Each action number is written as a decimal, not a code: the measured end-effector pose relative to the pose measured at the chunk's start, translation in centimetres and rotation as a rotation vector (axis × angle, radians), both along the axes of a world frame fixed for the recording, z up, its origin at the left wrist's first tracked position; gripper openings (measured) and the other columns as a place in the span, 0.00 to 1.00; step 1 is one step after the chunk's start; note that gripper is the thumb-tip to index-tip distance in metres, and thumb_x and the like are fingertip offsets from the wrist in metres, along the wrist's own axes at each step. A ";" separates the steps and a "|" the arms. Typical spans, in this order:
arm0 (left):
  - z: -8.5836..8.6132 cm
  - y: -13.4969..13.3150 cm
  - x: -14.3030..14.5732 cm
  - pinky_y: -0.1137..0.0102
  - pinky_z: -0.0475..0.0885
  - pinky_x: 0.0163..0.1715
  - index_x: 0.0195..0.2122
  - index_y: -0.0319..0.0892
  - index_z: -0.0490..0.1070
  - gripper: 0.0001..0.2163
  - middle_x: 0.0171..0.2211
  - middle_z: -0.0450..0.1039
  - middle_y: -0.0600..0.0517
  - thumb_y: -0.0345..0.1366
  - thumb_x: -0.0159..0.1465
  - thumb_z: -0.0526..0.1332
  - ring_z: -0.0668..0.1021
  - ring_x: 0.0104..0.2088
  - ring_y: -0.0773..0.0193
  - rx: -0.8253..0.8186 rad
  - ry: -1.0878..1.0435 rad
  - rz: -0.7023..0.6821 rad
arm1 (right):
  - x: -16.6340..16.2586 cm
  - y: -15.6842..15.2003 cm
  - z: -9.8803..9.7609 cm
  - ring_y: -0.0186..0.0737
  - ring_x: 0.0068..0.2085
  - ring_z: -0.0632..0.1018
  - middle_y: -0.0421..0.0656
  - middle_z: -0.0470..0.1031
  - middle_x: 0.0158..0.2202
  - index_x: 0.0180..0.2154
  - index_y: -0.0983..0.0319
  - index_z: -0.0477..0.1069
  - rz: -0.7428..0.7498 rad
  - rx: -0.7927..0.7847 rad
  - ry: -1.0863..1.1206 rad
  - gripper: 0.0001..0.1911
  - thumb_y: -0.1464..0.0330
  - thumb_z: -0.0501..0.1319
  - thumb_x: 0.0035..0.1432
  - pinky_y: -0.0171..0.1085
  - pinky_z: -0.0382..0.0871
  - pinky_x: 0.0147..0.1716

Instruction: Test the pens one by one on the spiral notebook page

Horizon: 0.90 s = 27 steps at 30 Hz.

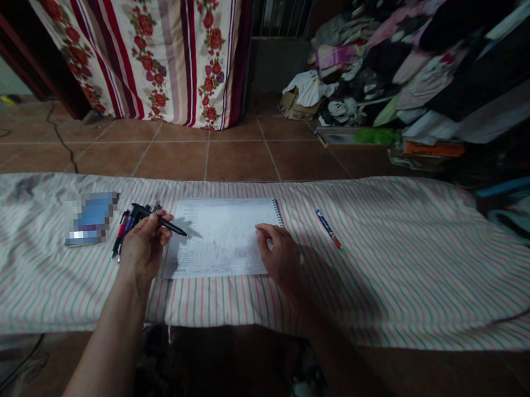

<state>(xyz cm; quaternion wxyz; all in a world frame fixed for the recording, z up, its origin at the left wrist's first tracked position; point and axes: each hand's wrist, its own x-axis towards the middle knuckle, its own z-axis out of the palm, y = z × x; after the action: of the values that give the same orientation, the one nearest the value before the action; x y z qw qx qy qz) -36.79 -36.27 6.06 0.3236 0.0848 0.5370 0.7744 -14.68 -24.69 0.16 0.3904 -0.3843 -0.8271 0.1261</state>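
Note:
A spiral notebook (224,234) lies open on a striped cloth (408,261), its page covered in faint pencil marks. My left hand (144,245) is closed round a black pen (170,225) whose tip points at the page's left edge. Just left of that hand lie several more pens (125,228) in a bunch. My right hand (280,254) rests on the page's lower right corner with fingers curled and pressed down; whether it holds anything I cannot make out. A red and blue pen (328,229) lies alone on the cloth to the right of the notebook.
A blurred blue flat object (91,218) sits on the cloth at left. Beyond is a tiled floor (226,153), a floral curtain (166,55) and a heap of clothes (400,64) at the right. A black cable (64,142) runs along the floor at left.

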 end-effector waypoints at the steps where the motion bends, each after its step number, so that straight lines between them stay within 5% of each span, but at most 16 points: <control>1: 0.0 0.2 0.4 0.81 0.62 0.13 0.30 0.34 0.71 0.06 0.26 0.74 0.50 0.26 0.60 0.55 0.69 0.17 0.75 0.029 -0.054 -0.032 | -0.1 -0.1 0.1 0.40 0.35 0.76 0.46 0.78 0.34 0.38 0.62 0.72 0.008 -0.031 0.019 0.11 0.70 0.52 0.58 0.38 0.69 0.39; 15: -1.7 2.3 7.0 0.77 0.75 0.23 0.32 0.34 0.70 0.10 0.30 0.77 0.46 0.24 0.64 0.50 0.78 0.21 0.69 0.110 -0.386 -0.186 | -1.2 -1.1 0.7 0.35 0.27 0.77 0.41 0.76 0.30 0.40 0.61 0.71 0.250 -0.756 0.375 0.14 0.62 0.60 0.51 0.30 0.69 0.21; 27: -2.1 3.6 10.2 0.75 0.76 0.27 0.30 0.34 0.70 0.10 0.30 0.77 0.45 0.25 0.64 0.51 0.79 0.24 0.67 0.143 -0.475 -0.236 | -0.8 -1.0 1.0 0.34 0.25 0.76 0.39 0.75 0.25 0.33 0.61 0.72 0.253 -0.809 0.497 0.08 0.65 0.60 0.49 0.31 0.69 0.23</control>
<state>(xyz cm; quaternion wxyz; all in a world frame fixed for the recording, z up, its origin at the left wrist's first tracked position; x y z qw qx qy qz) -26.62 -32.70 3.91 0.5215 -0.0147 0.3764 0.7656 -15.45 -25.66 1.16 0.3770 -0.3599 -0.6337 0.5716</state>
